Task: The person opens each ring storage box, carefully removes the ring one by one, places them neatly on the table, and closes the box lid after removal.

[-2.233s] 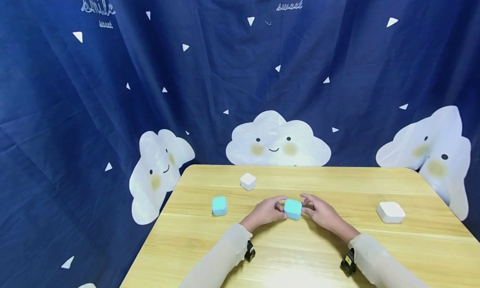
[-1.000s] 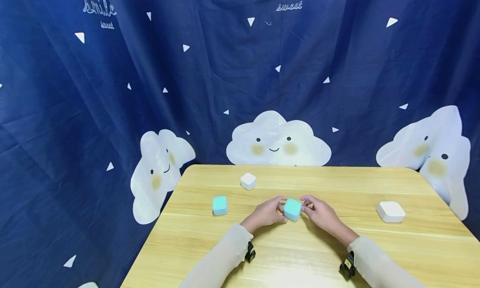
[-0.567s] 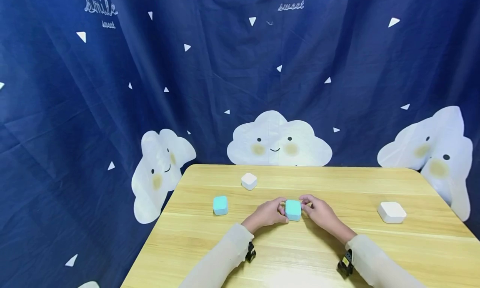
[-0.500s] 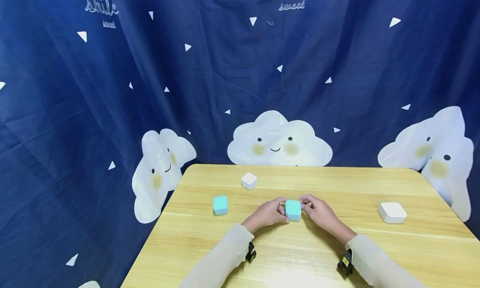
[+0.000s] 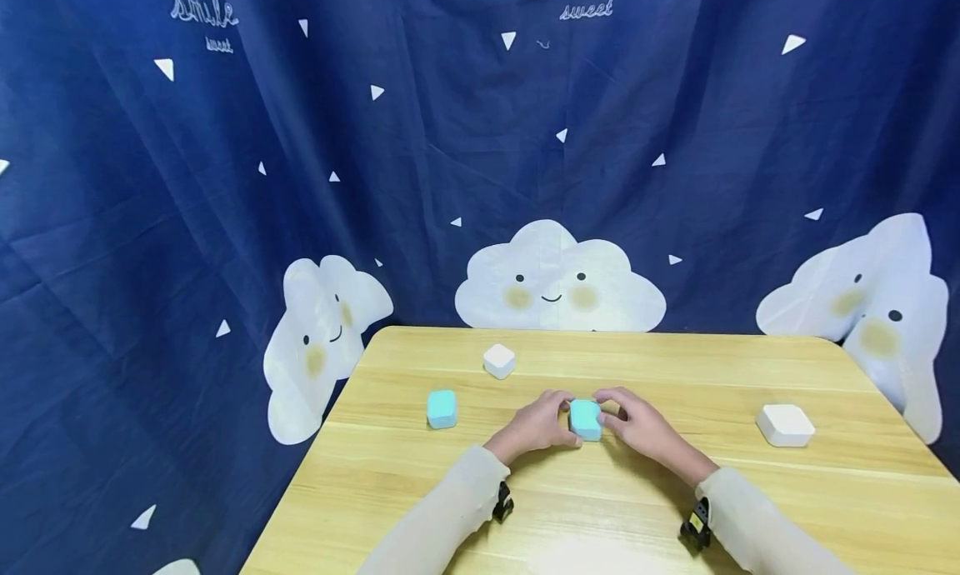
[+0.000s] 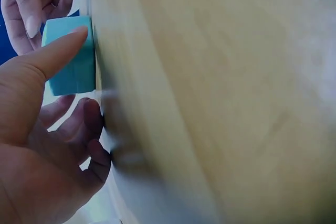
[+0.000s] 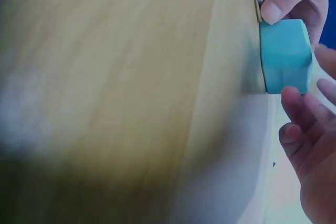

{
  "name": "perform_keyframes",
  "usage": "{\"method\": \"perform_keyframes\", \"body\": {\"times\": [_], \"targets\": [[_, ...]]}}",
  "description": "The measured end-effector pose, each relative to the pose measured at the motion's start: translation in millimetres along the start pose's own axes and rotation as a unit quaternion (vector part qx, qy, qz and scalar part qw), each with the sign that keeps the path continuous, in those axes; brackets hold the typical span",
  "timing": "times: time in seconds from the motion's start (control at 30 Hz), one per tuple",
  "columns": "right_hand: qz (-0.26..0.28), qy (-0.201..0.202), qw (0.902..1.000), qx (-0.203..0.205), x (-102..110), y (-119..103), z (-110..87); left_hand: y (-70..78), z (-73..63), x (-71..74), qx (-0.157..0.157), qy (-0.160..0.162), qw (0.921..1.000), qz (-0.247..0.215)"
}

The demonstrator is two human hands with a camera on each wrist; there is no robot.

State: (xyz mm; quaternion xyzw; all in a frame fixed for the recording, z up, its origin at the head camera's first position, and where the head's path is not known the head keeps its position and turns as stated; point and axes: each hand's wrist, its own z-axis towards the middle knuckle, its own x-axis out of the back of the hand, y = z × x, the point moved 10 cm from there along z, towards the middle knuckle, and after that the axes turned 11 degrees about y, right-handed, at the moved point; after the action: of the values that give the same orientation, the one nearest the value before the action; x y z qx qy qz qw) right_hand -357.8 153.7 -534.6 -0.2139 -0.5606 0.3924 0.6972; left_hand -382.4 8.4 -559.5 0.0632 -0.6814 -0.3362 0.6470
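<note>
Rounded teal block (image 5: 442, 409) near the left edge of a wood-grained tabletop (image 5: 675, 362), smooth white diamond (image 5: 499, 361) near the far edge, left hand (image 5: 536, 427) pinching a soft-cornered teal cube (image 5: 585, 420) midtable, right hand (image 5: 637, 426) beside it, grip unclear, bevelled white slab (image 5: 785, 425) toward the right edge

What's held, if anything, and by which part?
Middle turquoise block: left hand grips its left end, thumb on the near side; right hand is at its right side, grip unclear.

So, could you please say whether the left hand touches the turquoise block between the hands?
Touching: in the left wrist view, the thumb of the left hand lies against the side of the turquoise block; the right wrist view shows no gap.
</note>
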Motion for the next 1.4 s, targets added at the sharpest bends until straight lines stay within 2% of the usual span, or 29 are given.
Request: {"method": "perform_keyframes", "body": {"times": [0.1,0.2,0.43,0.63,1.07,1.4], "targets": [[0.008,-0.029,0.9995,0.013,-5.2,-1.2,-2.7,3.2,0.0,-0.5,-0.011,-0.002,0.9995,0.029],[0.008,-0.042,0.9989,0.019,-8.4,-1.2,-3.9,6.1,-0.1,-1.0,-0.022,-0.002,0.9988,0.043],[-0.018,-0.056,0.9982,0.013,-13.2,0.2,-4.2,7.0,0.6,-2.3,-0.029,0.007,0.9987,0.04],[-0.017,-0.058,0.9982,0.005,-13.5,0.5,-4.3,7.9,0.6,-2.8,-0.037,0.003,0.9989,0.029],[-0.027,-0.047,0.9977,0.042,-15.5,-4.8,-3.6,10.4,0.6,-2.1,-0.04,-0.002,0.9989,0.026],[-0.022,-0.037,0.998,0.047,-12.9,-8.0,1.0,10.6,1.6,-0.6,-0.043,-0.001,0.999,0.012]]}}
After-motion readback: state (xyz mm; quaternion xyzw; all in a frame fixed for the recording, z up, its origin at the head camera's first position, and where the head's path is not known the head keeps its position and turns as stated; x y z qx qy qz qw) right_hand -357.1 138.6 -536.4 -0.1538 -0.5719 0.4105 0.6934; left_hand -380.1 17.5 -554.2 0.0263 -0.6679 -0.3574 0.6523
